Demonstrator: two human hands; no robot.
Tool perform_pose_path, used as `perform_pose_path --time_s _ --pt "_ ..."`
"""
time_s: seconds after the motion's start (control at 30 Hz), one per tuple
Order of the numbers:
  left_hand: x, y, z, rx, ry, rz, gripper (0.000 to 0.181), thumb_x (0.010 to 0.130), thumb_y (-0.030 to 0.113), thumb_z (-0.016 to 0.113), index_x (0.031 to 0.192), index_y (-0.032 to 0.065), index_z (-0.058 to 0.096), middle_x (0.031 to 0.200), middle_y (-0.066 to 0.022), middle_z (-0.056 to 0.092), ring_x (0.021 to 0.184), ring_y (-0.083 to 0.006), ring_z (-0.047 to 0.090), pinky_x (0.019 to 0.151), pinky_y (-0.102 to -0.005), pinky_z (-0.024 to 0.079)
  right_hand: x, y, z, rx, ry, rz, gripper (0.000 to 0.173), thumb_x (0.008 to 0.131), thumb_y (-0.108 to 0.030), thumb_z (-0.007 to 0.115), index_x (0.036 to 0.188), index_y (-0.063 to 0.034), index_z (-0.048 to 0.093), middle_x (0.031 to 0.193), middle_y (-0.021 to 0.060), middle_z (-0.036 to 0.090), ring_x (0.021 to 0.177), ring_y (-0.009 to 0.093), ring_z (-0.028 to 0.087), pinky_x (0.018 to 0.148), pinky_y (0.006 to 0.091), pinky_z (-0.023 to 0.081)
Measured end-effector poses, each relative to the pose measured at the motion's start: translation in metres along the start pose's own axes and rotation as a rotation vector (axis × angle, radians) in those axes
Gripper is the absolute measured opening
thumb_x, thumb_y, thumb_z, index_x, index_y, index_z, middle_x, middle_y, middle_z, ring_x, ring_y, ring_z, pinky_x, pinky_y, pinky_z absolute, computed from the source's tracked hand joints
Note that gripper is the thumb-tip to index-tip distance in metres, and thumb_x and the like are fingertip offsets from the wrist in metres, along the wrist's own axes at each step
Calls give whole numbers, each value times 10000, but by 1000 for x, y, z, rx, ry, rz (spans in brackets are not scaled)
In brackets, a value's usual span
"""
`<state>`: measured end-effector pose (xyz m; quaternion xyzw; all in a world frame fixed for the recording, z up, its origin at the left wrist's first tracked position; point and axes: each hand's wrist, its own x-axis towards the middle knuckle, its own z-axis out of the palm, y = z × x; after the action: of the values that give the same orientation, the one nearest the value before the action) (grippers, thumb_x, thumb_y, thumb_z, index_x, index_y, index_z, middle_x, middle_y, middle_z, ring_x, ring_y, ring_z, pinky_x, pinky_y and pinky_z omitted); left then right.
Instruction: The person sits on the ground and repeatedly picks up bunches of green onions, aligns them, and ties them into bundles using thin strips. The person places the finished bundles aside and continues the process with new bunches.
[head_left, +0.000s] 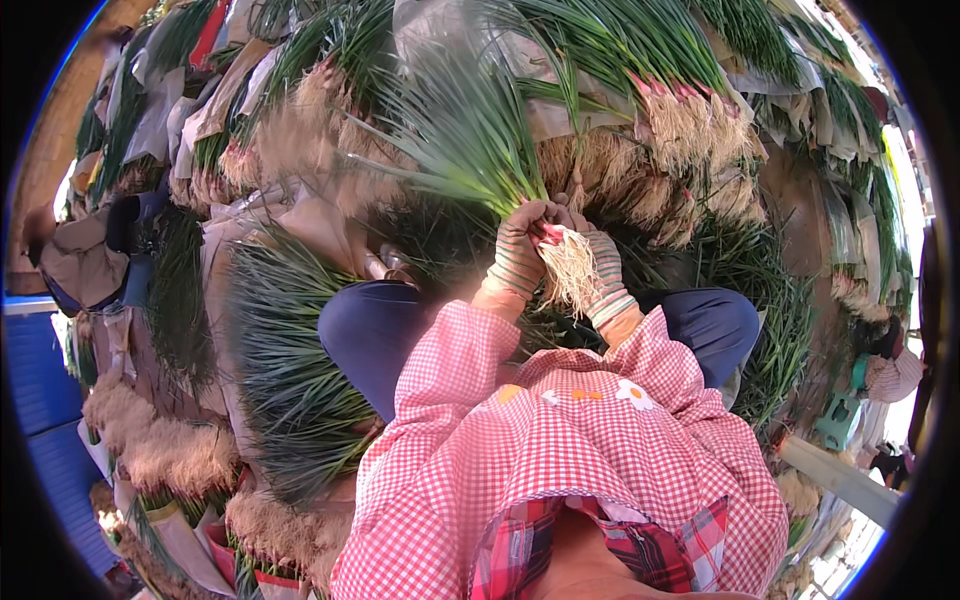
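A bunch of green onions (480, 142) with reddish bases and pale roots is held in front of my body, its leaves fanning to the upper left. My left hand (520, 244), in a striped knit glove with bare fingertips, grips the bunch near the bases. My right hand (600, 259), in a matching glove, is at the roots, partly hidden behind them; its fingers meet those of the left. Just beyond the hands lies a row of green onions (679, 97) with roots towards me. Beside my left knee spreads a pile of green onions (292, 360).
Loose green leaves (772, 322) lie around my right knee. More root-ended bundles (180, 450) stand at the lower left, near blue panels (52, 420). A person (86, 255) is at the far left. At the right are a teal plastic stool (838, 420) and a pale post (836, 480).
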<state>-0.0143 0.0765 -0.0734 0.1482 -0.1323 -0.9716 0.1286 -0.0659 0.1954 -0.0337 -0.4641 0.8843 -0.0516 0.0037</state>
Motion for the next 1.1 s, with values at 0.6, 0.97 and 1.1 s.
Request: perform_pose_path --time_s 0.6,0.97,1.1 --pt "-68 25 -16 -142 -57 111 197 795 221 592 703 78 494 664 -20 425 639 -160 396 580 -294 373 79 -12 57 2288 164 714 219 965 -108 468 1164 -75 555 705 -23 514 515 70 439 438 207 376" --pt "-44 18 -21 316 258 59 336 829 140 567 1055 -106 597 776 -154 667 640 -189 643 648 -280 549 51 62 -31 543 330 316 473 861 -359 617 1210 -48 543 1089 167 643 1013 300 621 883 359 467" --pt "-42 28 6 236 251 6 342 797 146 596 1046 -88 619 700 -115 646 747 -192 644 704 -279 533 67 65 3 689 -441 516 475 841 -417 604 1165 -72 562 1016 184 655 975 334 621 853 407 471"
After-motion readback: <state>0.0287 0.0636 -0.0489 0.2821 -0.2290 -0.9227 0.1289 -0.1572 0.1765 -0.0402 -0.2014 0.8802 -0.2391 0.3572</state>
